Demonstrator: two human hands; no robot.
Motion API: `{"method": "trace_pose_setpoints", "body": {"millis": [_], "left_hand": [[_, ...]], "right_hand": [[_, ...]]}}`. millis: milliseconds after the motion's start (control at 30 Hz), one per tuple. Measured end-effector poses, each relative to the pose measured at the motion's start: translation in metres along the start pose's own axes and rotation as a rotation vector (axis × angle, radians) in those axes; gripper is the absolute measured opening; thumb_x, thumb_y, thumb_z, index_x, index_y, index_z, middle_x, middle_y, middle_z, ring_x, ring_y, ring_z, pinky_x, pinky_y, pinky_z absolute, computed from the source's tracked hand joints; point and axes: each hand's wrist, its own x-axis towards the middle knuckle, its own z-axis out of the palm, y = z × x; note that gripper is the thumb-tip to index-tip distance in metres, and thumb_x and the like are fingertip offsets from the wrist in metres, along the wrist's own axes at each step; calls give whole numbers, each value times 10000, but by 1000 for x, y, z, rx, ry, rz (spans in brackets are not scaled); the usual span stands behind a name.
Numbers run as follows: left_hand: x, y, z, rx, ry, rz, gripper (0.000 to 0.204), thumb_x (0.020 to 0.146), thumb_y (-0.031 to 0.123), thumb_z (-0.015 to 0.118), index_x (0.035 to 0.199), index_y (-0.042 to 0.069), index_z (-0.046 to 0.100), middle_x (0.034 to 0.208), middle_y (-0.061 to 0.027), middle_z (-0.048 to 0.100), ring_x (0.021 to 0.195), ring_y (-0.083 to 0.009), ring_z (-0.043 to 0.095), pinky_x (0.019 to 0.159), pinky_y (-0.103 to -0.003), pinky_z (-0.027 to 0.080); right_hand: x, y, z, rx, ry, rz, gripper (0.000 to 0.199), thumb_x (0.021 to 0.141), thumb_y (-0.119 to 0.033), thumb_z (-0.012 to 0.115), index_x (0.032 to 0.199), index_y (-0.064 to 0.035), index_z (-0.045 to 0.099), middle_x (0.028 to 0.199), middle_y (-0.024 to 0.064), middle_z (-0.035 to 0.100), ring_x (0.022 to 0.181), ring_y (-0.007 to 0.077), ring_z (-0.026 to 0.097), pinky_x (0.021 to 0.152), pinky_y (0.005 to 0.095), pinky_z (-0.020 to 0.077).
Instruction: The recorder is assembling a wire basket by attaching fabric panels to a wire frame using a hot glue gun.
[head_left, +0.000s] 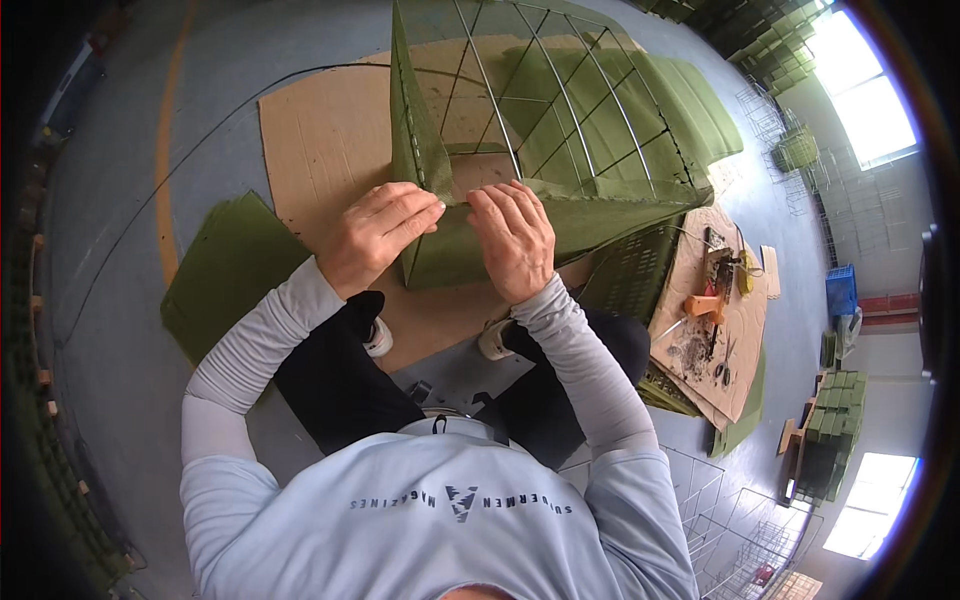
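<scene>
A box-shaped wire frame [489, 90], covered with olive-green fabric [570, 218], stands on the floor in front of me. My left hand [375, 232] pinches the fabric at the near rim, close to the left corner. A short way to the right, my right hand [515, 238] grips the same folded edge, fingers curled over it. Any small fastener between the fingertips is hidden. The frame's metal bars show bare across the side facing up.
Cardboard [320, 150] lies beneath the frame. Green sheets [230, 270] are stacked at left. On the right, a green crate [630, 272] bears cardboard [748, 375] with an orange-handled tool [703, 305] and scissors [727, 372]. A dark cable [190, 148] crosses the floor.
</scene>
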Motion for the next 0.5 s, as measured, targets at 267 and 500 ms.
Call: {"method": "trace_pose_setpoints", "body": {"millis": [267,500], "left_hand": [[26,-9,4,-82,-163,37,236,686,24,711,908,-12,641,881,-79,609,867,-234,569,752,-354,477],[43,11,10,153,-305,-28,92,737,75,613,721,11,548,731,-77,511,798,-257,505,734,-364,422]], "right_hand": [[16,14,-7,156,-111,-9,179,784,-158,693,777,-44,555,747,82,595,749,260,604,794,382,496],[15,29,-5,166,-204,-40,297,847,-273,632,674,-59,521,688,98,580,707,282,596,724,371,486]]}}
